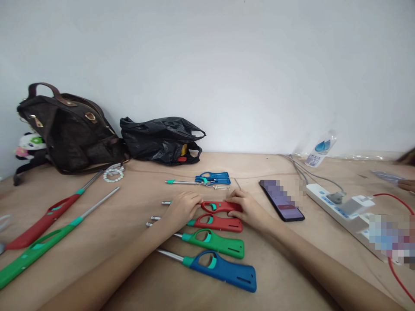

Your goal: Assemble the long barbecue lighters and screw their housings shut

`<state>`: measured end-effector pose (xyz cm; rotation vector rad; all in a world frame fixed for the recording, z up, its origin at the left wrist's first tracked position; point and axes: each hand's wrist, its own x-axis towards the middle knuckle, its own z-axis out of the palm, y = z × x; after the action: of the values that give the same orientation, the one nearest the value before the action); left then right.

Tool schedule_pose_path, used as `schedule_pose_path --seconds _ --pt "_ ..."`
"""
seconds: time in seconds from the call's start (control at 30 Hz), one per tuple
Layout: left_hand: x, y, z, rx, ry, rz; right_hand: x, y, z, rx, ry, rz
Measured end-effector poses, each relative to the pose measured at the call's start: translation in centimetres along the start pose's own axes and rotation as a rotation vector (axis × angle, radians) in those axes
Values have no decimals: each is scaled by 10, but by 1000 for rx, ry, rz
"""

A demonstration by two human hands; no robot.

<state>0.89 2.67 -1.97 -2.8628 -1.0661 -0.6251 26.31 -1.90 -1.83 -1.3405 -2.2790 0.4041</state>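
Note:
Several long lighters lie in a stack of rows on the table. My left hand (185, 208) is closed round the front part of the farthest red lighter (218, 207), near its neck. At that lighter's handle end, my right hand (245, 208) has its fingers bent round the red body. Nearer to me lie a second red lighter (223, 223), a green lighter (220, 245) and a blue lighter (230, 273), handles to the right. Beyond my hands lies an opened blue lighter (215, 178) with its inner parts showing.
At the left are a red lighter (48, 219), a green lighter (35, 255), a bead bracelet (113, 174) and a dark bag (78, 134). A black plastic bag (158, 140) stands behind. Rightward are a phone (285, 203), a power strip (343, 220), a bottle (321, 149) and another person's hand (407, 185).

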Motion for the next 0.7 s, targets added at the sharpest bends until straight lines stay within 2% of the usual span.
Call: schedule_pose_path --seconds 0.13,0.43,0.6,0.7 --pt "0 1 -1 2 -5 -3 0 2 -3 54 -45 17" --pt "-1 3 1 2 -40 -65 2 -2 -4 185 -89 159" --pt "-4 2 3 22 58 14 0 -7 -5 271 -98 176" --pt "-5 0 4 25 144 84 1 -10 -6 226 -117 168"
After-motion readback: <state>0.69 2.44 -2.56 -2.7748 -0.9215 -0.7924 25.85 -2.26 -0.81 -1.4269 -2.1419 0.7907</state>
